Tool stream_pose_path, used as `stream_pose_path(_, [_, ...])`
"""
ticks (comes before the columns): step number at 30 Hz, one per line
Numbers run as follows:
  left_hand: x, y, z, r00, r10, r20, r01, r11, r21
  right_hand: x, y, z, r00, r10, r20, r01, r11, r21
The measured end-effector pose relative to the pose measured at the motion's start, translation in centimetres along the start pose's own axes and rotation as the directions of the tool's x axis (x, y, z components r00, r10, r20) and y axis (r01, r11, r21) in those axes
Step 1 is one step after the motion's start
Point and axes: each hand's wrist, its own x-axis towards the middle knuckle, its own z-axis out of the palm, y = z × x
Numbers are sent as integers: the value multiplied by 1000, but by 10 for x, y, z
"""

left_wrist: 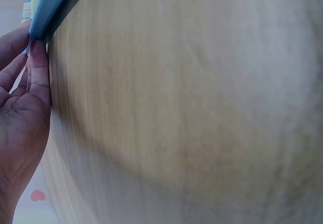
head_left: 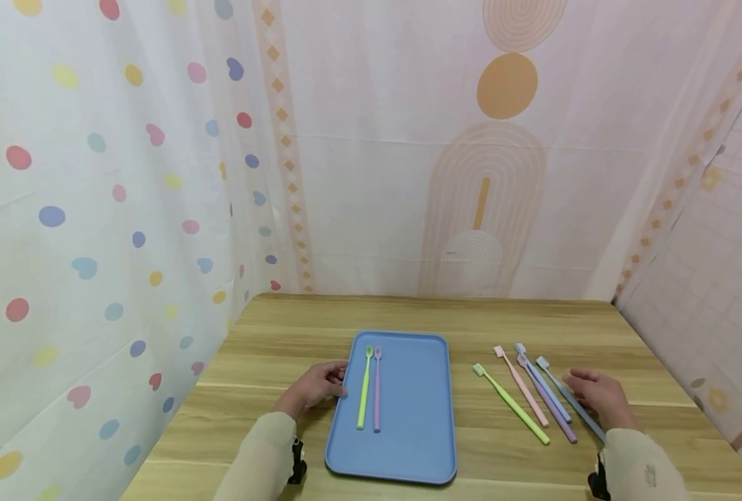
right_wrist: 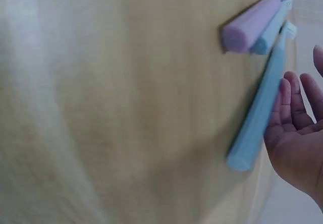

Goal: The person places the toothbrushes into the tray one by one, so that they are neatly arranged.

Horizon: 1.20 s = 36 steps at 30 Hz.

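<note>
A blue tray [head_left: 411, 410] lies on the table, bearing a yellow-green toothbrush [head_left: 364, 391] and a purple toothbrush [head_left: 377, 398] side by side. My left hand [head_left: 314, 386] holds the tray's left rim between thumb and fingers. Right of the tray lie several loose toothbrushes: a yellow-green one [head_left: 516, 408], a pink one [head_left: 526, 390], a purple one [head_left: 552, 406], a light blue one [head_left: 558, 405] and a darker blue one [head_left: 574, 403]. My right hand [head_left: 601, 398], fingers relaxed, is beside the darker blue toothbrush [right_wrist: 257, 113]. Nothing is in its grasp.
The wood-grain table [head_left: 220, 445] extends on both sides of the tray and behind it. A dotted curtain [head_left: 95, 229] hangs along the left, a patterned one [head_left: 371, 209] behind the table. Bare wood separates the tray from the loose toothbrushes.
</note>
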Motion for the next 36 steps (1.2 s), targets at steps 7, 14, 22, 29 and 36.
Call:
stream_pose_path(7, [1, -1, -1, 1000, -12, -4, 12, 1000, -10, 1, 12, 0, 1000, 5, 11, -4, 999, -46])
stream_pose_path(14, [3, -3, 0, 1000, -14, 3, 14, 1000, -16, 3, 18, -2, 999, -30, 41, 32, 997, -66])
stream_pose_path(22, [1, -3, 0, 1000, -5, -5, 5, 1000, -5, 4, 16, 2, 998, -57, 41, 62, 991, -120])
stream_pose_path(29, [1, -1, -1, 1000, -8, -1, 8, 1000, 12, 4, 14, 3, 997, -66, 50, 73, 982, -172])
stream_pose_path(36, [0, 1, -1, 1000, -12, 0, 12, 1000, 15, 3, 15, 5, 992, -119, 47, 127, 963, -239])
